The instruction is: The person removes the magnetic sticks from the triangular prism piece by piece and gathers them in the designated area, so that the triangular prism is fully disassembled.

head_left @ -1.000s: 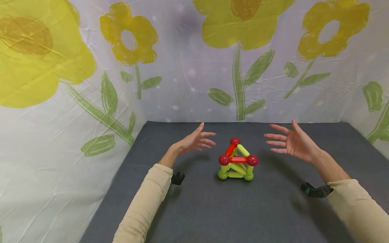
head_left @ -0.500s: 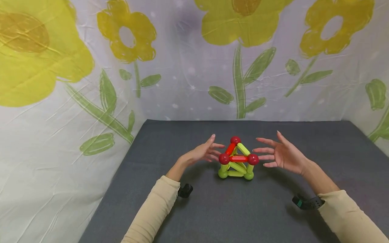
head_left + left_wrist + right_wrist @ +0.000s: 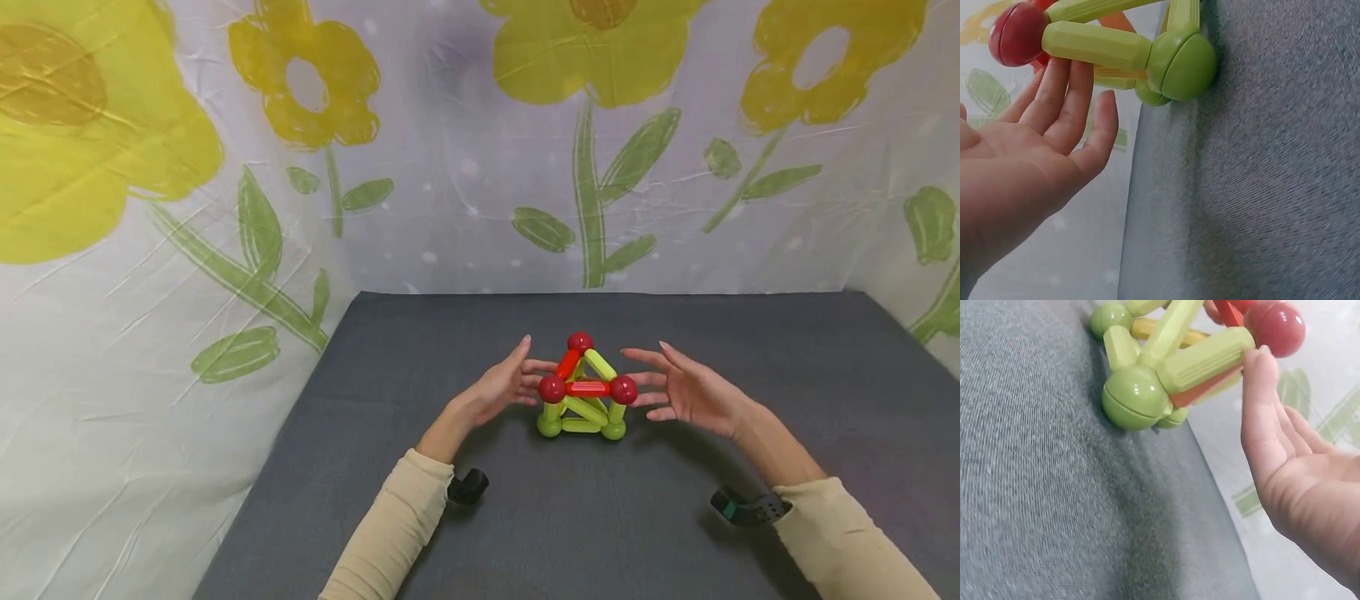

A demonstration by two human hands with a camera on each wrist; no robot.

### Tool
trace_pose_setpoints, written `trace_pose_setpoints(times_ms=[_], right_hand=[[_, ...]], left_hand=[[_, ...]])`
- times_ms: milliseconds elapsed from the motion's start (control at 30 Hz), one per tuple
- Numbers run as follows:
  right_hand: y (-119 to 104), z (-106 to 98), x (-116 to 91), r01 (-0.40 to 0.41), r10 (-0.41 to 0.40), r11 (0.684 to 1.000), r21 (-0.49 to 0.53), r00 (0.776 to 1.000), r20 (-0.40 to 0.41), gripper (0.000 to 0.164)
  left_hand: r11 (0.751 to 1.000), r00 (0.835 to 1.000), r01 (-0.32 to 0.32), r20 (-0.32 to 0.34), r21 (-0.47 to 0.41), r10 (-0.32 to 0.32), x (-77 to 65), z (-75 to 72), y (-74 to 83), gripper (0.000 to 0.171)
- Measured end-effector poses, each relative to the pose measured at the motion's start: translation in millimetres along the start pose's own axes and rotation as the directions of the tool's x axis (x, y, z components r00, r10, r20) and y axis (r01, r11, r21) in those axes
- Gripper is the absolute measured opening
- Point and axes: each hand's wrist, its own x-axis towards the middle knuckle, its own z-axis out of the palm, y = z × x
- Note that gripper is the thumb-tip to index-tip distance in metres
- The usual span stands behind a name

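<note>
A ball-and-rod construction toy (image 3: pixel 587 388) stands on the dark cloth, with red balls on top, green balls at its base, and red and yellow-green rods between. My left hand (image 3: pixel 498 387) is at its left side, fingers extended and thumb up, fingertips partly behind the left red ball. In the left wrist view those fingertips lie against or just behind an upright rod (image 3: pixel 1097 45). On the opposite side, my right hand (image 3: pixel 701 396) has its fingers stretched toward the right red ball (image 3: pixel 1279 328). One fingertip meets the rod's end near that ball; actual contact is hard to tell.
Dark grey cloth (image 3: pixel 570 517) covers the table. White sheeting with painted yellow flowers (image 3: pixel 465 208) hangs at the back and sides. Each wrist wears a black strap, the left strap (image 3: pixel 468 487) and the right strap (image 3: pixel 750 507), below beige sleeves.
Both hands have moved inward and lower, from well apart on either side to right beside the toy. The toy stays in place. The head view has tilted slightly downward.
</note>
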Motion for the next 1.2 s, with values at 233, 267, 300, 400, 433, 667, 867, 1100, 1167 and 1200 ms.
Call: trace_pose_setpoints(times_ms=[233, 267, 300, 400, 433, 667, 867, 1100, 1167, 1200], right_hand=[[5, 3, 4, 0.045, -0.048, 0.995, -0.084, 0.998, -0.033, 0.043], [6, 4, 5, 0.054, -0.058, 0.993, -0.104, 0.998, -0.039, 0.042], [6, 4, 6, 0.061, -0.067, 0.99, -0.124, 0.997, -0.044, 0.041], [7, 7, 9, 0.069, -0.083, 0.982, -0.175, 0.994, -0.073, 0.039], [8, 8, 10, 0.067, -0.084, 0.981, -0.185, 0.993, -0.087, 0.038], [10, 14, 20, 0.031, -0.083, 0.97, -0.239, 0.974, -0.212, 0.031], [10, 15, 26, 0.036, -0.112, 0.956, -0.293, 0.962, -0.248, 0.025], [12, 18, 33, 0.021, -0.14, 0.93, -0.367, 0.944, -0.3, 0.026], [13, 18, 35, 0.01, -0.15, 0.916, -0.4, 0.936, -0.319, 0.027], [14, 19, 35, 0.004, -0.155, 0.909, -0.417, 0.931, -0.33, 0.028]], left_hand=[[0.999, 0.998, -0.047, -0.03, -0.026, 0.046, -1.6, 2.8, -4.2, 0.058], [0.998, 0.998, -0.058, -0.031, -0.025, 0.057, -2.5, 3.0, -4.6, 0.056], [0.997, 0.997, -0.071, -0.032, -0.023, 0.07, -3.3, 3.1, -5.2, 0.054], [0.995, 0.995, -0.094, -0.039, -0.037, 0.093, -5.9, 3.5, -6.7, 0.055], [0.994, 0.994, -0.1, -0.044, -0.045, 0.098, -6.6, 3.3, -7.5, 0.055], [0.99, 0.988, -0.13, -0.09, -0.059, 0.125, -10.0, 0.1, -10.9, 0.05], [0.987, 0.982, -0.158, -0.112, -0.03, 0.154, -9.6, -2.1, -10.8, 0.049], [0.98, 0.972, -0.199, -0.121, 0.02, 0.2, -10.6, -7.1, -14.4, 0.056], [0.979, 0.971, -0.202, -0.126, 0.028, 0.204, -11.3, -7.5, -14.6, 0.057], [0.979, 0.97, -0.202, -0.128, 0.033, 0.204, -11.6, -7.5, -14.4, 0.057]])
